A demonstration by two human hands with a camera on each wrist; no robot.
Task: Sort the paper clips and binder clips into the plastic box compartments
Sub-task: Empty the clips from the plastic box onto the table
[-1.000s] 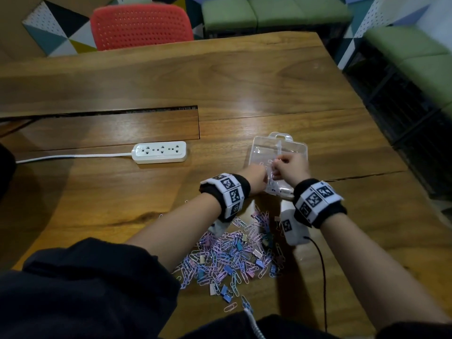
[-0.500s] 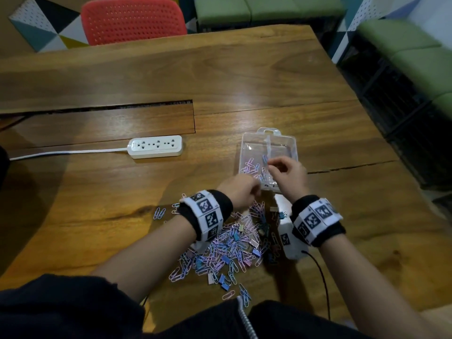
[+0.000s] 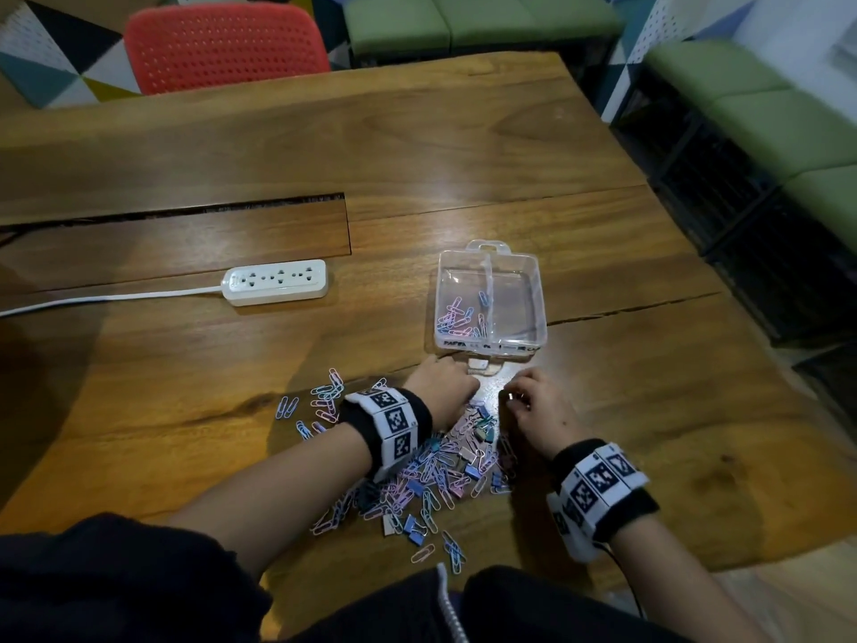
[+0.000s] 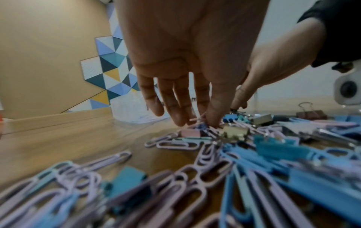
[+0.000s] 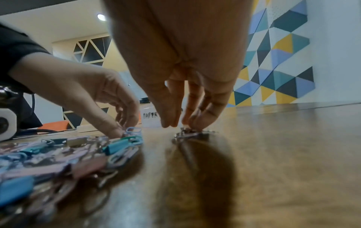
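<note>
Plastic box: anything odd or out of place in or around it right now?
A blue paper clip lies over the divider of the plastic box, not fully in the left compartment with the other clips. The right compartment looks empty. A few paper clips lie apart from the main pile.

wood table (image 3: 463,146), clip pile (image 3: 431,466), plastic box (image 3: 538,294), pwr strip (image 3: 276,285)

The clear plastic two-compartment box (image 3: 491,338) carries black lettering along its near wall; only "PAPER" can be read at the left, the remainder being too blurred.
</note>
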